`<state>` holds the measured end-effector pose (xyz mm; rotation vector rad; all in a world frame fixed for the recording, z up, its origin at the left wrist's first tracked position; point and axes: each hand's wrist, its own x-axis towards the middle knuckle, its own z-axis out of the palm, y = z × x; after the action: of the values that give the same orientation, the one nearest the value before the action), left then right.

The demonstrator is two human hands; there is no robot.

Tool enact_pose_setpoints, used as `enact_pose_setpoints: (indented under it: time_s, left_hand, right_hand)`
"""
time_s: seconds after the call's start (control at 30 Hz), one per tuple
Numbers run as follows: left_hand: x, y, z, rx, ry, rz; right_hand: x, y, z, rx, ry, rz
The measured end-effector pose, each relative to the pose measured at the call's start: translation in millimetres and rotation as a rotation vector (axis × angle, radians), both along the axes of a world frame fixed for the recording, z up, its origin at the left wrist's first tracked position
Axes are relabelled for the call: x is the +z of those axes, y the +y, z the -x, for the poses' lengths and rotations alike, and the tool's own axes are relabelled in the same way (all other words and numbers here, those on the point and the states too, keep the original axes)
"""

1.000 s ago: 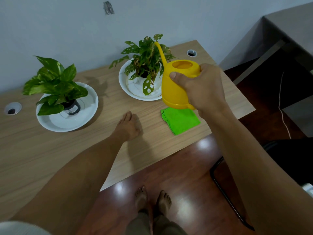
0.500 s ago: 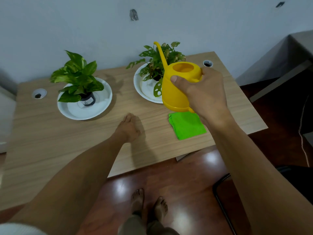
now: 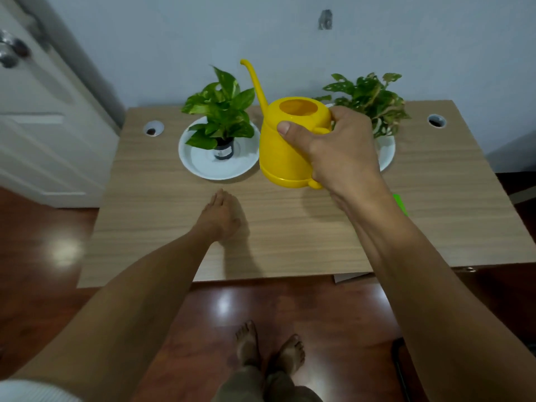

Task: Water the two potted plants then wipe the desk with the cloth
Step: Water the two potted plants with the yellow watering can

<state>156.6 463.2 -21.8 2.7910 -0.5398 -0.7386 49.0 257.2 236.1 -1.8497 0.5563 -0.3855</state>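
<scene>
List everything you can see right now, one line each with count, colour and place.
watering can: 1, yellow, held upright above the desk between the two plants, long spout rising toward the wall
potted plants: 2, green; left plant in a dark pot, right plant partly behind the hand
saucers: 2, white, one under each plant
cloth: 1, green, right of the forearm, mostly hidden
desk: 1, light wood, against the wall
cable holes: 2, back corners of the desk
door: 1, white, left
floor: dark glossy wood
right hand: grips the can's handle
left hand: flat on the desk
feet: 2, bare, on the floor
</scene>
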Motion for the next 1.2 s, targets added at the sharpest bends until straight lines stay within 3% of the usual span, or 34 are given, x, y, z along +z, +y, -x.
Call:
enact_pose_setpoints:
  time_s: [0.33, 0.67, 1.2]
  left_hand:
    - [-24, 45, -8, 0.046, -0.013, 0.055]
    - [-32, 50, -6, 0.038, -0.004, 0.090]
    - [-30, 51, -8, 0.022, 0.019, 0.083]
  right_hand:
    - [-19, 45, -35, 0.098, 0.069, -0.004]
    - [-21, 59, -50, 0.063, 0.107, 0.045]
    - [-7, 61, -33, 0.117, 0.195, 0.116]
